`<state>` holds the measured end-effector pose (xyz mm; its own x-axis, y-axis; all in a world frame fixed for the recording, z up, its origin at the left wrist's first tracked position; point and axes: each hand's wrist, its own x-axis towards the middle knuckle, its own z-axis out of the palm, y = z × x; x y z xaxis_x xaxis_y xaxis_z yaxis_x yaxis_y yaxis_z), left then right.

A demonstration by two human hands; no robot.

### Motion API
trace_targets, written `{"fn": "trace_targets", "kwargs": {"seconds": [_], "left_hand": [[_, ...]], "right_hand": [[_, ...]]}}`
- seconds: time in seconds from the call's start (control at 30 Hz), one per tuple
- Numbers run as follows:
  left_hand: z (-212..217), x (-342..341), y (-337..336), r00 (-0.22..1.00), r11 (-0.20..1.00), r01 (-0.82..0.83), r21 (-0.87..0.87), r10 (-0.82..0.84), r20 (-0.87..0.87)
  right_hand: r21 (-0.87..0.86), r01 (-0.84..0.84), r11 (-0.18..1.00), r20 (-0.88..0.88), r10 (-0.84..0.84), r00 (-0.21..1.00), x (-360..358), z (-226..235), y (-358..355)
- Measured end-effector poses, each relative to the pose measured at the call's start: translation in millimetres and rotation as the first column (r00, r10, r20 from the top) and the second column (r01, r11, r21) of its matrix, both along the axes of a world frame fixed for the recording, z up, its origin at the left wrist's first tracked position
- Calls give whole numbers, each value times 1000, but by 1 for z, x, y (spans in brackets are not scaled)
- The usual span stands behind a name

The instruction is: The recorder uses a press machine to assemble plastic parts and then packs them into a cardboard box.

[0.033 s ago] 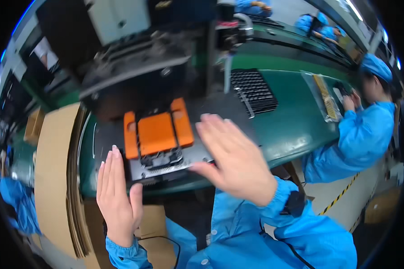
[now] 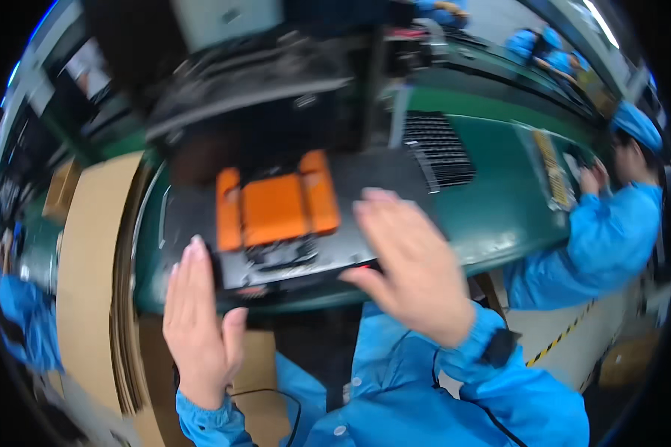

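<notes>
My left hand [image 2: 201, 335] is flat with fingers stretched, beside the front left corner of a machine's dark base plate [image 2: 380, 175]. Opposite it, my right hand [image 2: 419, 277] lies with fingers extended over the plate's front right corner, and a small red part [image 2: 365, 267] shows by its thumb. Neither hand holds anything. Between them sits an orange fixture [image 2: 274, 210] in a middle block and two side pieces, with dark slots between. A small black mechanism [image 2: 283, 253] is at its front edge. Above and behind it hangs the blurred dark machine head [image 2: 253, 112].
Black ridged trays [image 2: 441, 149] stand on the green table [image 2: 499, 227] at right, with a clear bag of yellow strips [image 2: 550, 171] farther along. A person in blue [image 2: 608, 231] works at the right end. Upright cardboard sheets [image 2: 89, 276] stand at left.
The machine and table have shifted slightly right and up in the picture, as the view moved. Both hands stay flat in nearly the same pose; the right appears a little farther right.
</notes>
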<state>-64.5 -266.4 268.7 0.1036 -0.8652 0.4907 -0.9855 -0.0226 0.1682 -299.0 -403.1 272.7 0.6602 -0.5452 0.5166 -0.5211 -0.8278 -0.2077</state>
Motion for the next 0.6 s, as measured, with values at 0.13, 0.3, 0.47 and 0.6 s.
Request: {"fn": "trace_targets", "kwargs": {"seconds": [0.13,0.3,0.47,0.6], "left_hand": [[-3,5,13,972,977,210,-42,-214,-98],[-6,40,147,713,669,-696,-262,597,-367],[-63,159,287,226,254,-963,-85,600,-768],[-48,159,255,150,516,-854,70,372,-916]], "right_hand": [[129,59,990,-78,-49,996,-43,9,23],[225,-29,974,297,-40,954,-77,-52,55],[381,-173,908,249,79,965,-31,-84,75],[414,-281,866,274,175,945,-2,-90,79]]}}
